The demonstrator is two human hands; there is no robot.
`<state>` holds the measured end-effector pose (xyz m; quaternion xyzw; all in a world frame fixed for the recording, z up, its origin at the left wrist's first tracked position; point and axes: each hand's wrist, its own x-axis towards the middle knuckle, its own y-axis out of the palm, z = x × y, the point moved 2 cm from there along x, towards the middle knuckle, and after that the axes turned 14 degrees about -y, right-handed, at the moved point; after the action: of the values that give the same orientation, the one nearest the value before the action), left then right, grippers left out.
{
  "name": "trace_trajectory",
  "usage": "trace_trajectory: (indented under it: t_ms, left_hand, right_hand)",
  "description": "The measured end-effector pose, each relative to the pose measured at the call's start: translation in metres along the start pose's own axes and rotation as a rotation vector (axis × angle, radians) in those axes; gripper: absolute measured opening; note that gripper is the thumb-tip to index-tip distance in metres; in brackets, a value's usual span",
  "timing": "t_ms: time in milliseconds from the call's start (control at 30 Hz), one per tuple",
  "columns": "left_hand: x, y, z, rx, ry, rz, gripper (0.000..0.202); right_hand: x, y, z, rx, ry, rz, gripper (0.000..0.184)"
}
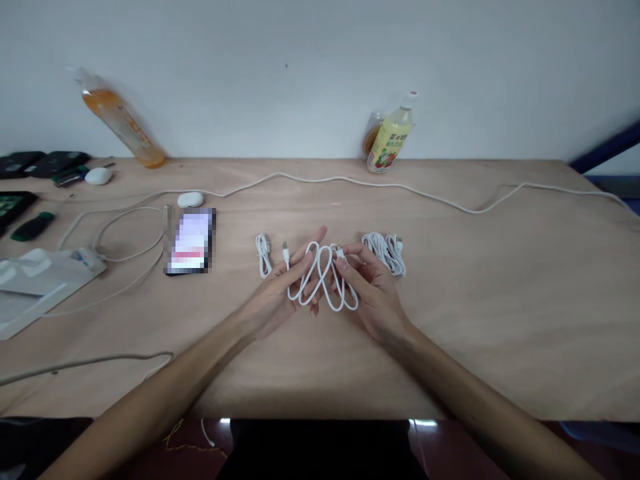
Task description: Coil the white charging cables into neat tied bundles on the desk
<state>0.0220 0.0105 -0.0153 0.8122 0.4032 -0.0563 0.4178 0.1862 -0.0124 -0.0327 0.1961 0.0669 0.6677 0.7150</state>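
A white USB cable [325,277] hangs in loose zigzag loops between my two hands above the table. My left hand [280,290] pinches loops of it under the thumb, with one metal plug sticking up beside the fingers. At the cable's other end, my right hand [373,287] grips near the second plug with thumb and index finger. A small coiled white cable [263,255] lies on the table just beyond my left hand. Behind my right hand is a bunch of coiled white cables [387,252], partly covered by the fingers.
A phone [191,241] and a white earbud case [191,199] lie to the left. A long white cord [345,179] crosses the back of the wooden table [500,300]. An orange drink bottle [123,127] and a yellow-labelled bottle [393,140] lean against the wall.
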Motion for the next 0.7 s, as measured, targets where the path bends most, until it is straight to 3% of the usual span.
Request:
trace_trajectory:
  t_ms: [167,300,500,700]
  left_hand:
    - [0.0002,-0.0016,-0.0006,0.000,-0.031,0.060,0.070]
    - [0.0014,-0.0051,0.0014,0.058,-0.015,-0.007,0.060]
    - [0.0042,-0.0046,0.0032,0.042,0.036,-0.081,0.027]
    - [0.0053,0.0018,0.0009,0.053,0.100,-0.108,0.027]
  right_hand:
    - [-0.0007,0.0016,-0.0002,0.018,0.008,0.035,0.035]
    - [-0.0007,0.0009,-0.0003,0.025,0.010,0.024,0.035]
    - [0.0002,0.0003,-0.0023,0.027,0.008,0.014,0.036]
    - [0.0033,-0.0022,-0.0028,-0.017,-0.034,-0.066,0.036]
